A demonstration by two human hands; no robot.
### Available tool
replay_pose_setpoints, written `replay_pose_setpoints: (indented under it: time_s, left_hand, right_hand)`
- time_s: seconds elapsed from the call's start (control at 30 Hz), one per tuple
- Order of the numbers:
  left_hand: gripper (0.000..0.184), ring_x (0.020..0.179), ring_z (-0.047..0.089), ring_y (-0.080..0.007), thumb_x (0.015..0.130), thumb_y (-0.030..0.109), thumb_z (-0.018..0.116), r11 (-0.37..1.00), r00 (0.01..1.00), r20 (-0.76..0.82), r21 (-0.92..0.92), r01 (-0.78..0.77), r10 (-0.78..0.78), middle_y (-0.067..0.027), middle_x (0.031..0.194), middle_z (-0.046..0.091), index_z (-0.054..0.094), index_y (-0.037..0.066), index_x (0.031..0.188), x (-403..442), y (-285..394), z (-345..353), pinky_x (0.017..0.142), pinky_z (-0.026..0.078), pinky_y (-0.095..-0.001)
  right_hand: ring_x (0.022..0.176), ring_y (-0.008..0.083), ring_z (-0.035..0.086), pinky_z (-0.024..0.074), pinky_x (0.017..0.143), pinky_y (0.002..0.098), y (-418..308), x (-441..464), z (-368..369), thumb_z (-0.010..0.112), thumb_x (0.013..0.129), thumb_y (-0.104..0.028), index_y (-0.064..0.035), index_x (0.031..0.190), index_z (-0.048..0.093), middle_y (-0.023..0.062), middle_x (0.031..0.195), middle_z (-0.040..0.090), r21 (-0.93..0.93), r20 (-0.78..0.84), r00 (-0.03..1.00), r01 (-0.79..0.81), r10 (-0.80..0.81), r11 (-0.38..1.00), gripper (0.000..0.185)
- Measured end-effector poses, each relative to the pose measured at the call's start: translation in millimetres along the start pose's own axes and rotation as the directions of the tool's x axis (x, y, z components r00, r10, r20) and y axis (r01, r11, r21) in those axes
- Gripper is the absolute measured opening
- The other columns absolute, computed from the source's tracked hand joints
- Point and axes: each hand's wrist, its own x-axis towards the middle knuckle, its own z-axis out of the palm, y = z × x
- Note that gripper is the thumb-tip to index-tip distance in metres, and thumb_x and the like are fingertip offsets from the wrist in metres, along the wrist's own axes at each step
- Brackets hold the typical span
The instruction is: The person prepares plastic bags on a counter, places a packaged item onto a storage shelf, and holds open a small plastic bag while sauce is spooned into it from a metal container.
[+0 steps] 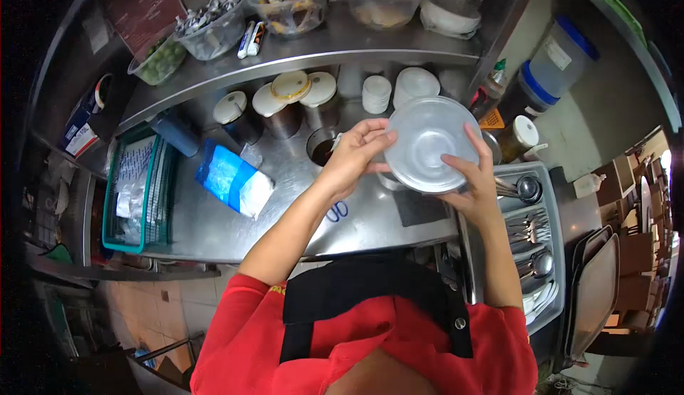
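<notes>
A round translucent plastic bowl (432, 145) is held up between both hands over the steel counter. My left hand (356, 154) grips its left edge, with the thumb and fingers at the rim. On the right side, my right hand (472, 170) holds the bowl with fingers spread over its rim and face. Stacked small white cups (376, 94) and white bowls (417, 85) stand just behind it. A dark pot (322, 147) of brown liquid sits left of the bowl, near my left hand.
A blue and white packet (234, 180) and a green basket (146, 242) lie to the left. Lidded jars (278, 110) line the back under a steel shelf (306, 60) of tubs. At right is a grey cutlery tray (558, 252) beside upright trays (593, 295).
</notes>
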Motion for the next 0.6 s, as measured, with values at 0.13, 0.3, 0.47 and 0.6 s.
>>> replay_pose_setpoints:
  time_s: [0.13, 0.3, 0.47, 0.6]
  left_hand:
    - [0.047, 0.124, 0.045, -0.0230, 0.095, 0.030, 0.052, 0.992, 0.985, 0.145, -0.098, -0.080, 0.094, -0.0135, 0.135, 0.046, 0.041, 0.006, 0.133, -11, 16, 17, 0.088, 0.050, -0.0366]
    - [0.048, 0.123, 0.046, -0.0226, 0.095, 0.029, 0.053, 0.999, 0.984, 0.178, -0.039, -0.019, 0.026, -0.0131, 0.136, 0.046, 0.040, 0.007, 0.136, -28, 4, 8, 0.090, 0.049, -0.0358]
    - [0.046, 0.120, 0.050, -0.0219, 0.094, 0.025, 0.053, 0.999, 0.999, 0.046, -0.023, 0.026, -0.025, -0.0133, 0.133, 0.049, 0.041, 0.005, 0.134, -55, -15, -16, 0.089, 0.050, -0.0361]
    - [0.045, 0.117, 0.053, -0.0235, 0.093, 0.025, 0.055, 0.995, 0.985, -0.170, -0.103, -0.009, -0.008, -0.0140, 0.130, 0.052, 0.044, 0.005, 0.131, -88, -32, -30, 0.088, 0.051, -0.0363]
  right_hand:
    - [0.126, 0.0315, 0.041, 0.0344, 0.104, 0.0456, 9, -3, -44, 0.086, 0.059, -0.031, -0.0119, 0.110, 0.062, 0.0161, 0.136, 0.044, 0.179, -0.362, 0.921, -0.082, 0.143, 0.980, 0.060]
    - [0.110, 0.0172, 0.053, 0.0478, 0.087, 0.0298, 11, 57, -194, 0.063, 0.089, -0.025, -0.0021, 0.128, 0.041, 0.0116, 0.127, 0.050, 0.117, -0.874, 0.477, 0.022, 0.093, 0.993, 0.049]
    - [0.099, 0.0269, 0.063, 0.0467, 0.089, 0.0368, 41, 163, -367, 0.073, 0.077, -0.031, -0.0039, 0.102, 0.070, 0.0164, 0.103, 0.067, -0.879, -0.384, 0.735, -0.106, -0.559, 0.465, 0.037]
    - [0.092, 0.0301, 0.064, 0.0485, 0.087, 0.0372, 101, 236, -423, 0.074, 0.074, -0.043, -0.0009, 0.110, 0.066, 0.0200, 0.110, 0.064, -0.861, -0.509, 0.584, -0.325, -0.632, 0.392, 0.056]
